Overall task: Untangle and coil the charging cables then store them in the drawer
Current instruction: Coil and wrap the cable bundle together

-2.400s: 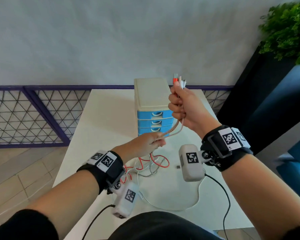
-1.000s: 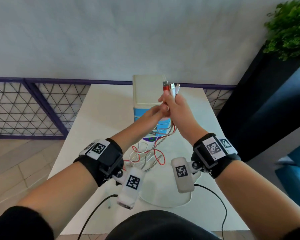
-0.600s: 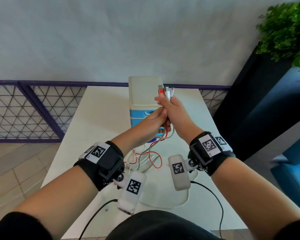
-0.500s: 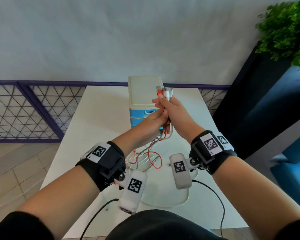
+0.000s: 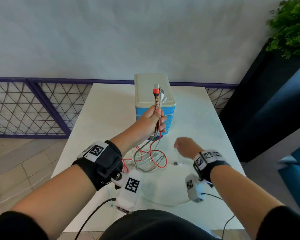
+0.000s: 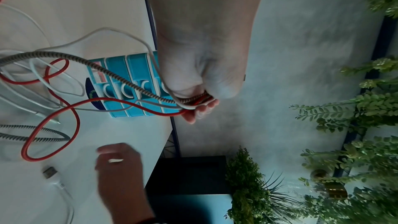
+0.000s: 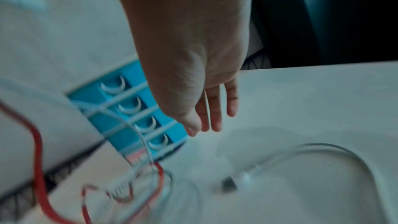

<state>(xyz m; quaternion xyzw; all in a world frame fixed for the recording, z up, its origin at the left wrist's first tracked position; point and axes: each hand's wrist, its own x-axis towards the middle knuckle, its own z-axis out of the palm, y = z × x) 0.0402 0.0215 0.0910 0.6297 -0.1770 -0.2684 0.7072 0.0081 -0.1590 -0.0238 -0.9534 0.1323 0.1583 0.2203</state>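
The left hand (image 5: 150,124) is curled round the gathered charging cables (image 5: 156,108) just below their plugs, holding them upright in front of the small cream-topped plastic drawer unit with blue drawers (image 5: 154,94). Half a second ago both hands clasped this bundle together; now the right hand (image 5: 185,147) has let go and dropped to the right of the drawer unit, low over the white table (image 5: 107,108), its fingers loose, straight and holding nothing.

The head view shows the plug ends above the fist: a red-collared connector (image 5: 155,89) and pale ones beside it, standing level with the drawer unit's lid. The left wrist view shows what the head view hides, the underside of the fist, where a red cord (image 6: 71,108), a metal-braided grey cord (image 6: 120,77) and thin white cords enter the curled fingers (image 6: 200,113) together. It also shows four closed drawers with white crescent handles. The right wrist view is blurred; it shows the spread fingers (image 7: 215,117) apart from everything.

From the fist the cords fall to a loose tangle of loops (image 5: 149,158) on the table in front of the drawer unit. A white cable with a silver USB plug (image 5: 176,164) lies to the right of the tangle, under the right hand.
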